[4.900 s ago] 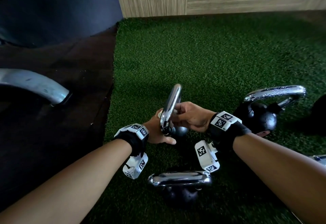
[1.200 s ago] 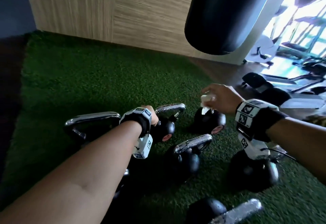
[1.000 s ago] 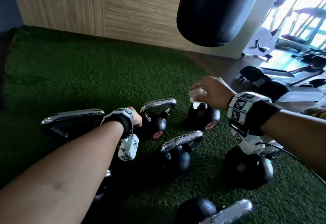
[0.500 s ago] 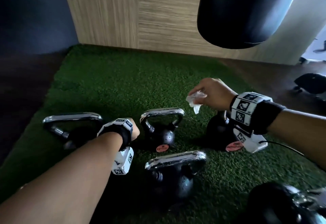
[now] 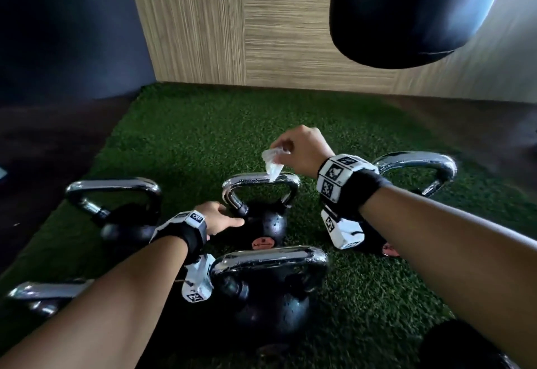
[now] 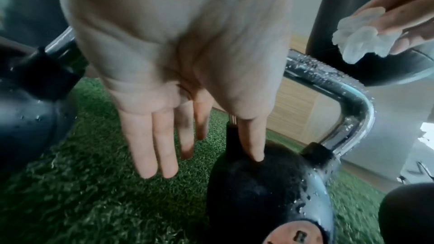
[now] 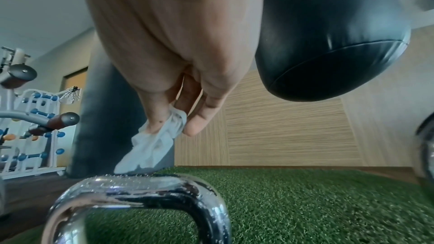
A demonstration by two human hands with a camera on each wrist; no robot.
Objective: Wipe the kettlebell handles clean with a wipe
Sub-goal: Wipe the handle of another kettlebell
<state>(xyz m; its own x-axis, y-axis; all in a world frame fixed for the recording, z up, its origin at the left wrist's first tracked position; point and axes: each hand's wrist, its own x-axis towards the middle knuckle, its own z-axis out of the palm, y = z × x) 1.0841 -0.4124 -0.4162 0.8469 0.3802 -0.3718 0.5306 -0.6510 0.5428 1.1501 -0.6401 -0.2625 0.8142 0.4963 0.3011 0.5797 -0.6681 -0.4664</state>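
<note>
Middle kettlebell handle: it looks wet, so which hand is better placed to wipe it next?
The right hand. It already pinches the wipe, whose tip touches the handle. The left hand holds nothing and rests its thumb on the kettlebell's black body.

surface: green turf mat (image 5: pixel 290 124) is lying on dark floor (image 5: pixel 52 142), its far edge meeting the wood-panelled wall (image 5: pixel 276 34)
on it: five black kettlebells with chrome handles are standing upright — middle kettlebell (image 5: pixel 264 223), near kettlebell (image 5: pixel 270 304), left kettlebell (image 5: pixel 125 217), right kettlebell (image 5: pixel 418 171), near-left kettlebell (image 5: pixel 43 296)
</note>
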